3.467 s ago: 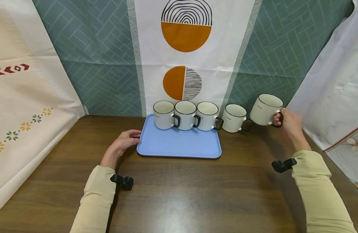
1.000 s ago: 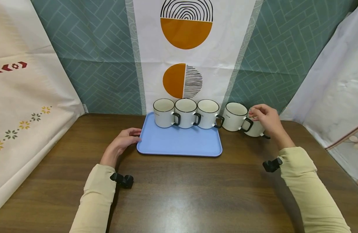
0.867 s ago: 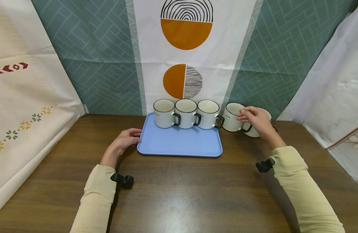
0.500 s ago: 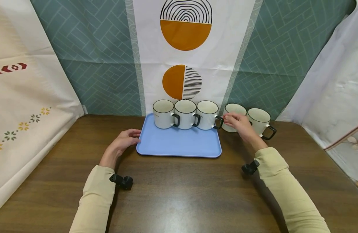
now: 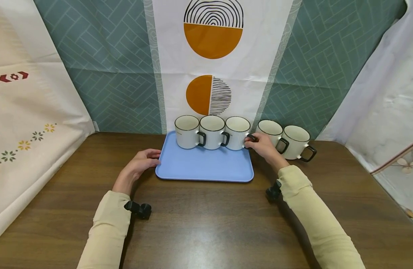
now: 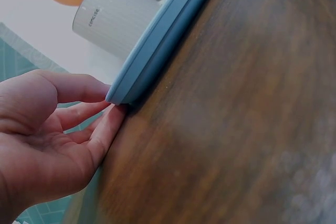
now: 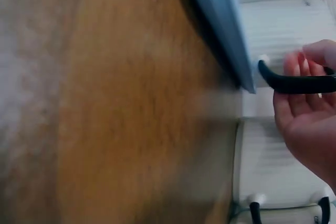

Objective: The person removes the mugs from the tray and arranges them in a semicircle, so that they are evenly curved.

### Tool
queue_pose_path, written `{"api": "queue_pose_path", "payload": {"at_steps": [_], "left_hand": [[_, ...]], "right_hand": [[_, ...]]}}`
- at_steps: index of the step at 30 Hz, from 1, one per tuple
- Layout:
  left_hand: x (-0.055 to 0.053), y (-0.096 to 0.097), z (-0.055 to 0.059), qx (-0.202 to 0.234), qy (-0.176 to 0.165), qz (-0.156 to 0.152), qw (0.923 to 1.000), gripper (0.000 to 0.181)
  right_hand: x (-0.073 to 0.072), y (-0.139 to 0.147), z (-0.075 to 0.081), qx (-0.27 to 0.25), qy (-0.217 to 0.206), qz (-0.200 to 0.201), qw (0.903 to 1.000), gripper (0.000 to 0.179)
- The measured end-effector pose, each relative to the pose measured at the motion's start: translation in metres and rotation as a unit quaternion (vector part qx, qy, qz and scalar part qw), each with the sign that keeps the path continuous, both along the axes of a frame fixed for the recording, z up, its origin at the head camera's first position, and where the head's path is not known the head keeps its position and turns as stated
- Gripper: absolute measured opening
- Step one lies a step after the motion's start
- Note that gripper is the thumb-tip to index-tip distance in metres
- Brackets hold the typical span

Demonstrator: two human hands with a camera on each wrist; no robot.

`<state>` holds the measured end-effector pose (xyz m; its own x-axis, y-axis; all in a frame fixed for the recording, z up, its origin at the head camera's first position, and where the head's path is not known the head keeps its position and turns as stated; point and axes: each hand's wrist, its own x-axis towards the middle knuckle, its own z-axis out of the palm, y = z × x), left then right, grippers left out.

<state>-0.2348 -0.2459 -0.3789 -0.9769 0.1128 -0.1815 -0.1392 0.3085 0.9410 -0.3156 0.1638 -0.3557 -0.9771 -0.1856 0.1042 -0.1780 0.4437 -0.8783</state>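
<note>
Your left hand (image 5: 137, 166) pinches the left edge of the blue tray (image 5: 203, 168), thumb on the rim and fingers beneath, while your right hand (image 5: 264, 145), well apart from it, curls its fingers round the black handle of the end mug (image 5: 236, 136), upright at the tray's back right. To its left stand the middle mug (image 5: 211, 134) and far mug (image 5: 187, 134); on the wooden table (image 5: 199, 224), a fourth mug (image 5: 271, 129) crowds your right hand, partly hidden behind it, with a fifth mug (image 5: 293, 145) beside that

Draped booth (image 5: 330, 71); patterned cloths (image 5: 105, 82) behind wooden table (image 5: 199, 220)
</note>
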Motion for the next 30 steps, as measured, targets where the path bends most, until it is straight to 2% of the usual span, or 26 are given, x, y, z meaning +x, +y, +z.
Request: {"api": "queue_pose_path", "payload": {"at_steps": [3,6,11,16,19,22,26,30], "left_hand": [[0.001,0.0,0.001,0.001,-0.001,0.0,1.0,0.052],[0.002,-0.001,0.001,0.002,-0.001,-0.002,1.0,0.051],[0.001,-0.001,0.0,0.001,-0.006,0.001,1.0,0.051],[0.0,-0.002,0.001,0.002,-0.008,0.004,1.0,0.051],[0.0,-0.002,0.002,0.002,-0.007,0.004,1.0,0.051],[0.001,-0.002,0.003,0.004,-0.005,0.004,1.0,0.051],[0.002,-0.002,0.004,0.007,-0.002,0.003,1.0,0.052],[0.002,-0.001,0.002,0.002,0.001,0.002,1.0,0.051]], "right_hand": [[-0.005,-0.004,-0.005,-0.049,-0.017,0.02,0.9985,0.019],[-0.007,-0.005,-0.008,-0.107,-0.04,0.03,0.993,0.019],[-0.005,-0.003,-0.01,-0.155,-0.063,0.054,0.9845,0.018],[-0.003,-0.002,-0.008,-0.164,-0.072,0.07,0.9813,0.014],[-0.002,-0.003,-0.006,-0.162,-0.067,0.069,0.982,0.028],[-0.001,-0.007,-0.005,-0.158,-0.062,0.047,0.9844,0.036],[0.002,-0.014,-0.004,-0.15,-0.052,0.01,0.9872,0.035],[0.005,-0.016,-0.004,-0.143,-0.047,-0.008,0.9886,0.035]]}}
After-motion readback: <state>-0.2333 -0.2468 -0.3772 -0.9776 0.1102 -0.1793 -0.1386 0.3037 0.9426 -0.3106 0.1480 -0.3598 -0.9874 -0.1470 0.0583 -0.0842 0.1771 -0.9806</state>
